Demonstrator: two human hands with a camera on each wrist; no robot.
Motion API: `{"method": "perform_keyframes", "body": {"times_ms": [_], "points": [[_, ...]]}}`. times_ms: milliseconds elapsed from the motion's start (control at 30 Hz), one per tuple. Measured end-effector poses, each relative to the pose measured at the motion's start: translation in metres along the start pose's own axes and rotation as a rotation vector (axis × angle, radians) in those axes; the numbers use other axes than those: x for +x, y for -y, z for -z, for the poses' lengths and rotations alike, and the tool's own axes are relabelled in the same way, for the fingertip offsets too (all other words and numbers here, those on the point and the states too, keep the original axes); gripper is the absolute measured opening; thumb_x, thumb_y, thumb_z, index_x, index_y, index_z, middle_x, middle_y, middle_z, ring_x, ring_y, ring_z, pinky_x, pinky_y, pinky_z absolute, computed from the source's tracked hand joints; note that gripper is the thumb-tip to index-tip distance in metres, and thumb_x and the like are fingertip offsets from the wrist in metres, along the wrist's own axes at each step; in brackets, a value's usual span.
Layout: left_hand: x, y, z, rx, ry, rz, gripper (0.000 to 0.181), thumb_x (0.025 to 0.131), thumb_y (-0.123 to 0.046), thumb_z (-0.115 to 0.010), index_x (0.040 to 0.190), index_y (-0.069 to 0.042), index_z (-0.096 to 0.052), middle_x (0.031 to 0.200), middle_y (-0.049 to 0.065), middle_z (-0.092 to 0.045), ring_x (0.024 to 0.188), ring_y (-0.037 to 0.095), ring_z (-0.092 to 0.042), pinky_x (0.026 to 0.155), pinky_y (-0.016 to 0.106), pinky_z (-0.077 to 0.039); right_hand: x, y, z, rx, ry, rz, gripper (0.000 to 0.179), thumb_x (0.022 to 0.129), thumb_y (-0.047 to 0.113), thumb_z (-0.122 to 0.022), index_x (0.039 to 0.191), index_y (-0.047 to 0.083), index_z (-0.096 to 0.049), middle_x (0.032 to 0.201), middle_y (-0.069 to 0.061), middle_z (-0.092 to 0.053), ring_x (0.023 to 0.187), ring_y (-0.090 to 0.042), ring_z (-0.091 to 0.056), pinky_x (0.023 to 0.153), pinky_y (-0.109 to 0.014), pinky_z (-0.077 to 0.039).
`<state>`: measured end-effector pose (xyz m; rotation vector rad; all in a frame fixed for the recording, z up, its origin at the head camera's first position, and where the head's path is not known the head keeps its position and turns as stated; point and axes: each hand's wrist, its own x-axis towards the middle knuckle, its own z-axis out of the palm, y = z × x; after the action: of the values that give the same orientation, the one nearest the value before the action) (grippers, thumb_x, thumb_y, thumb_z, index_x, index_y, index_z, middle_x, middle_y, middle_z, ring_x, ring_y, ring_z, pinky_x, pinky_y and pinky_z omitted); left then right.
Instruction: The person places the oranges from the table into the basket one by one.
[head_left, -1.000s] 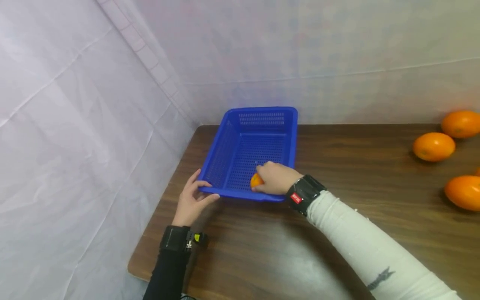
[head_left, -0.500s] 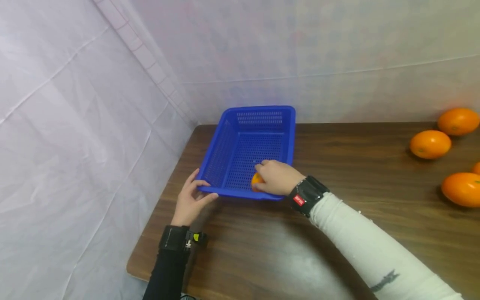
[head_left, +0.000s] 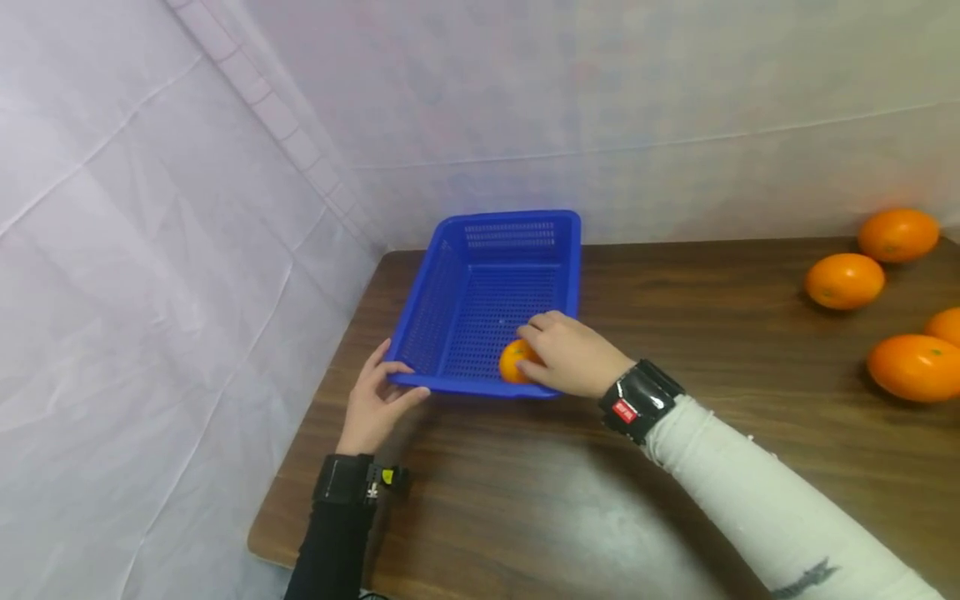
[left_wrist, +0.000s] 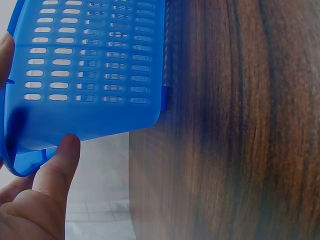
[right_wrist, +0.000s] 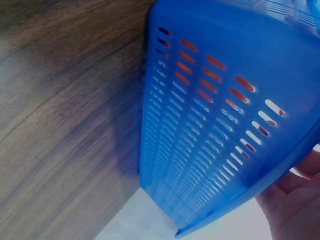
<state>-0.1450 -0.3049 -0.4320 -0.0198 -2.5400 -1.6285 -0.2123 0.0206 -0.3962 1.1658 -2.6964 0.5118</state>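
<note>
Inside a blue perforated plastic basket (head_left: pixel 435 321), a round orange fruit (head_left: pixel 513 365)

The fruit sits toward the near right corner, touched by the right hand (head_left: pixel 573 357); whether that grip holds it cannot be told. The left hand (head_left: pixel 371 408) pinches the basket's near left rim.

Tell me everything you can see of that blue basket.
The blue basket stands open side up on the brown table: rectangular, apparently plastic, with slotted walls, a perforated floor and a solid rim. The left hand holds its near left corner. Inside, by the near right corner, is an orange fruit with the right hand on it; whether that hand touches the basket is unclear.
</note>
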Motion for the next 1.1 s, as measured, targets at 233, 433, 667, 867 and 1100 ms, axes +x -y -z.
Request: {"method": "perform_keyframes", "body": {"times_ms": [233, 433, 667, 867, 1100], "points": [[0.003, 0.001, 0.001, 0.007, 0.000, -0.001, 0.038, 0.082, -0.015, -0.085, 0.108, 0.003, -0.064, 0.166, 0.003, -0.026, 0.143, 0.033, -0.044, 0.108, 0.028, -0.049, -0.010, -0.001, 0.000, -0.033, -0.056, 0.006, 0.044, 0.095, 0.037, -0.066, 0.121, 0.002, -0.067, 0.119, -0.015, -0.067, 0.116, -0.032, -0.059, 0.109, -0.045, -0.050], [-0.005, 0.001, 0.008, -0.001, -0.026, 0.021, 0.037, 0.082, -0.011, -0.085, 0.107, 0.004, -0.064, 0.166, 0.002, -0.026, 0.142, 0.033, -0.044, 0.106, 0.022, -0.049, -0.015, 0.003, -0.003, -0.043, -0.095, 0.033, 0.044, 0.095, 0.037, -0.067, 0.123, 0.004, -0.068, 0.119, -0.014, -0.067, 0.115, -0.031, -0.058, 0.109, -0.045, -0.050], [-0.007, 0.005, 0.015, 0.009, -0.039, 0.014, 0.036, 0.082, -0.012, -0.085, 0.107, 0.003, -0.063, 0.166, 0.007, -0.025, 0.144, 0.036, -0.041, 0.104, 0.019, -0.049, -0.020, 0.003, -0.005, -0.045, -0.149, 0.055, 0.042, 0.095, 0.037, -0.069, 0.121, 0.004, -0.068, 0.117, -0.014, -0.067, 0.115, -0.031, -0.058, 0.110, -0.044, -0.049], [-0.007, 0.007, 0.016, 0.026, -0.035, 0.021, 0.036, 0.082, -0.015, -0.085, 0.106, 0.001, -0.064, 0.166, 0.005, -0.025, 0.144, 0.035, -0.041, 0.104, 0.019, -0.049, -0.029, 0.000, -0.004, -0.027, -0.169, 0.051, 0.041, 0.096, 0.036, -0.068, 0.121, 0.004, -0.068, 0.118, -0.013, -0.066, 0.116, -0.030, -0.058, 0.110, -0.043, -0.049], [-0.005, 0.007, 0.015, 0.020, -0.024, 0.019, 0.037, 0.083, -0.016, -0.084, 0.108, 0.002, -0.063, 0.166, 0.004, -0.025, 0.145, 0.036, -0.039, 0.105, 0.022, -0.049, -0.042, -0.006, 0.000, -0.011, -0.175, 0.012, 0.045, 0.095, 0.037, -0.069, 0.124, 0.003, -0.066, 0.124, -0.018, -0.064, 0.120, -0.034, -0.058, 0.111, -0.048, -0.049]]}}
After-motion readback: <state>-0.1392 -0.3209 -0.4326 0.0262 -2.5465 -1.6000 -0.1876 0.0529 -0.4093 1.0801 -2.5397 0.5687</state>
